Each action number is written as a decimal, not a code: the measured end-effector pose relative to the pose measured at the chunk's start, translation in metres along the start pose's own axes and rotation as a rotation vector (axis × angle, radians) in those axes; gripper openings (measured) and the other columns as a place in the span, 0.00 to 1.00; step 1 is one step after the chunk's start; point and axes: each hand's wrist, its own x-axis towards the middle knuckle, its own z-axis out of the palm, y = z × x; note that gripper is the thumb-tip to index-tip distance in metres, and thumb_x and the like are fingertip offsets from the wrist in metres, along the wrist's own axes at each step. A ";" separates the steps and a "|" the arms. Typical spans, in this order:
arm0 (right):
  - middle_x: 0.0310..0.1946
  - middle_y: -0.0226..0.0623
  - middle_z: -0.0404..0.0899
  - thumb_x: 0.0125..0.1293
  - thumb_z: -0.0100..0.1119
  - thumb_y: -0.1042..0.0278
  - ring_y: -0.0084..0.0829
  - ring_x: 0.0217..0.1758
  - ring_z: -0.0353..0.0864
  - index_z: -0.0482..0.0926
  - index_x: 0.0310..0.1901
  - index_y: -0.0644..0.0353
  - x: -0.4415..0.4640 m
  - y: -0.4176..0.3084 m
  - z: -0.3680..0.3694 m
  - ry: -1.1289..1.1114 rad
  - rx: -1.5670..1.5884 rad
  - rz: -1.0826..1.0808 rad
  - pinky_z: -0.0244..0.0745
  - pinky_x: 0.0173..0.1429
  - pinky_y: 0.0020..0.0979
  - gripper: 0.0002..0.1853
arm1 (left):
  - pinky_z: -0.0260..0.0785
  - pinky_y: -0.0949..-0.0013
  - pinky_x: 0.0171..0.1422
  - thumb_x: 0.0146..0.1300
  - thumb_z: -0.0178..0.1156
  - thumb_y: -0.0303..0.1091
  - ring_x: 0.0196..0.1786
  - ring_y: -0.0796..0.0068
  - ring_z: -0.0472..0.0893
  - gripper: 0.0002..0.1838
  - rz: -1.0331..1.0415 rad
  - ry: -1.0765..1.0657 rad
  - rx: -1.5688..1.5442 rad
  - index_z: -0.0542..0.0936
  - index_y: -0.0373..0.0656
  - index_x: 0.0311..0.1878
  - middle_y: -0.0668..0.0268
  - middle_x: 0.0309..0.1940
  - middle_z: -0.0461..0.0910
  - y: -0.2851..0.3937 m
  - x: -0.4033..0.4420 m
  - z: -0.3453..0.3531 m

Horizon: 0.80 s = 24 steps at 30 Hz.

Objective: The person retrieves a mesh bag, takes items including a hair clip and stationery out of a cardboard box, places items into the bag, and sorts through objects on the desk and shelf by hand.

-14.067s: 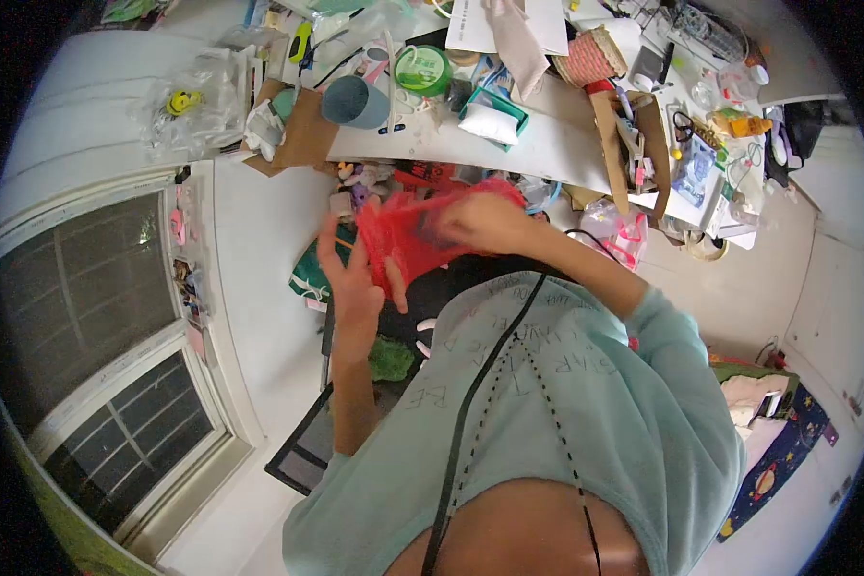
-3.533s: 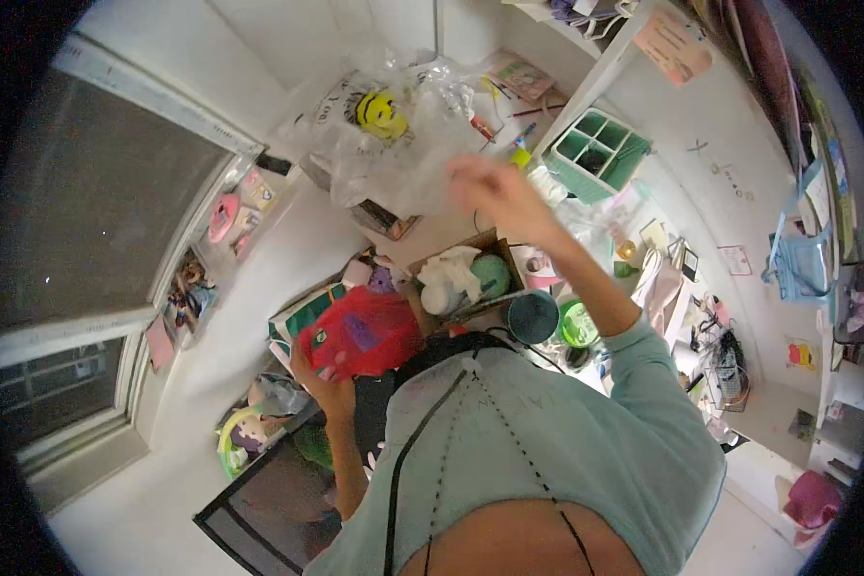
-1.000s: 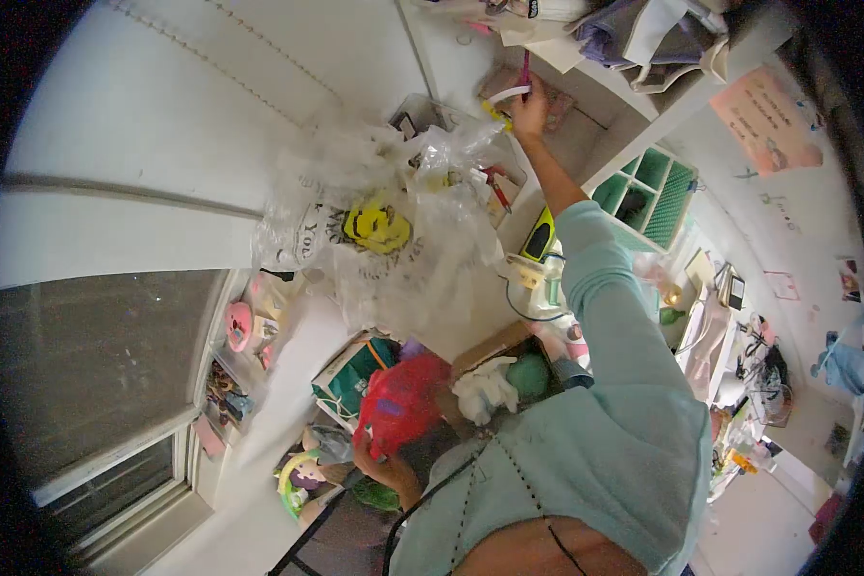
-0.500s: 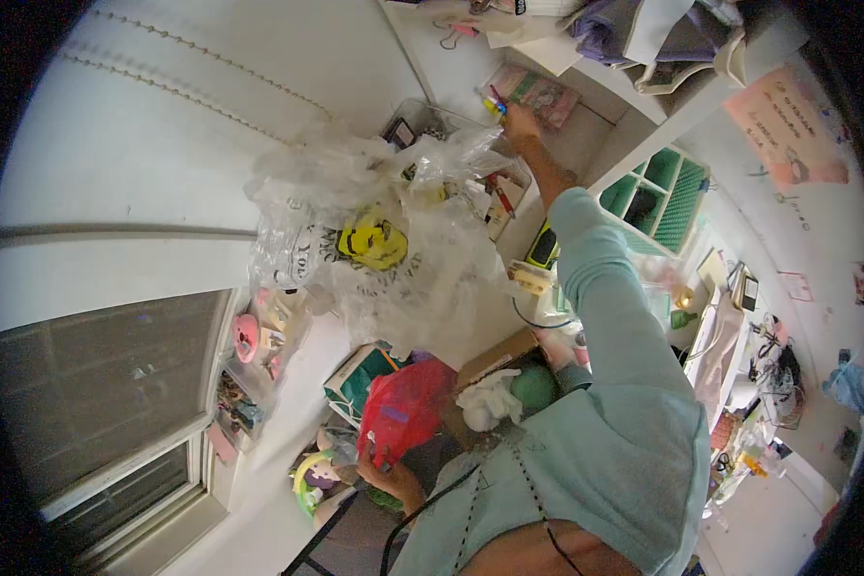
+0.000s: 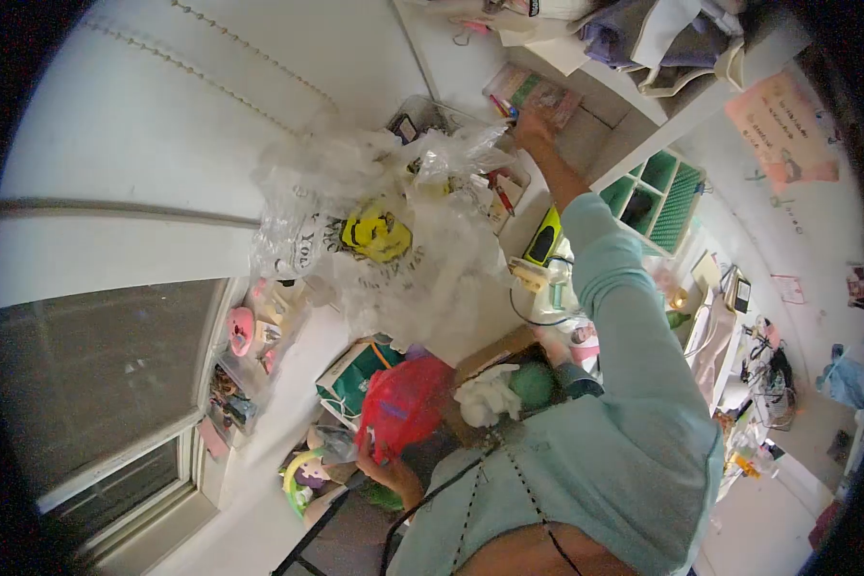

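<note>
My right hand (image 5: 536,127), at the end of a pale teal sleeve, reaches to the back of the shelf. Its fingers are closed around a few slim pens (image 5: 501,106), red and blue. Just beyond it a pink and green booklet (image 5: 540,94) lies in the cubby. Low in the view, my left hand (image 5: 390,474) grips the edge of a crumpled red bag (image 5: 405,407). Beside that bag stands a green and white box (image 5: 353,376). A cardboard box (image 5: 490,357) next to it holds a white cloth-like bundle (image 5: 490,396) and a green ball (image 5: 532,386).
A large clear plastic bag (image 5: 394,278) with a yellow printed face spreads over the middle. Behind it sits a wire-mesh bin (image 5: 422,117). To the right are a green divided organizer (image 5: 670,206) and a yellow-green device (image 5: 543,238). A window (image 5: 106,374) is on the left.
The view has shifted slightly. My right hand, holding the pens, has moved a little right and down and turned. My left hand stays on the red bag.
</note>
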 end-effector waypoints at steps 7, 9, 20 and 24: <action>0.36 0.47 0.76 0.49 0.57 0.62 0.46 0.41 0.75 0.71 0.45 0.56 0.002 0.020 0.053 0.181 0.393 0.148 0.68 0.44 0.42 0.19 | 0.58 0.62 0.51 0.49 0.57 0.27 0.45 0.60 0.69 0.16 0.165 0.024 0.028 0.71 0.37 0.44 0.59 0.39 0.72 -0.011 -0.001 0.008; 0.36 0.48 0.75 0.49 0.58 0.63 0.47 0.41 0.74 0.71 0.44 0.58 -0.004 0.012 0.043 0.288 0.434 0.161 0.68 0.44 0.42 0.19 | 0.58 0.62 0.51 0.51 0.56 0.28 0.44 0.61 0.69 0.15 0.039 0.019 -0.012 0.72 0.37 0.43 0.59 0.39 0.72 -0.011 0.000 0.005; 0.36 0.48 0.75 0.44 0.64 0.60 0.47 0.41 0.74 0.73 0.40 0.62 0.056 0.057 0.019 0.577 0.394 0.088 0.68 0.45 0.39 0.22 | 0.58 0.62 0.51 0.51 0.56 0.29 0.44 0.61 0.69 0.12 0.102 0.032 0.109 0.73 0.38 0.40 0.60 0.37 0.73 -0.020 -0.002 0.002; 0.36 0.49 0.75 0.42 0.66 0.59 0.47 0.41 0.74 0.74 0.38 0.63 0.056 0.051 0.028 0.219 0.302 -0.143 0.67 0.46 0.39 0.23 | 0.58 0.62 0.50 0.49 0.55 0.27 0.44 0.61 0.69 0.13 -0.036 -0.011 -0.024 0.74 0.39 0.40 0.59 0.38 0.74 -0.018 0.006 -0.001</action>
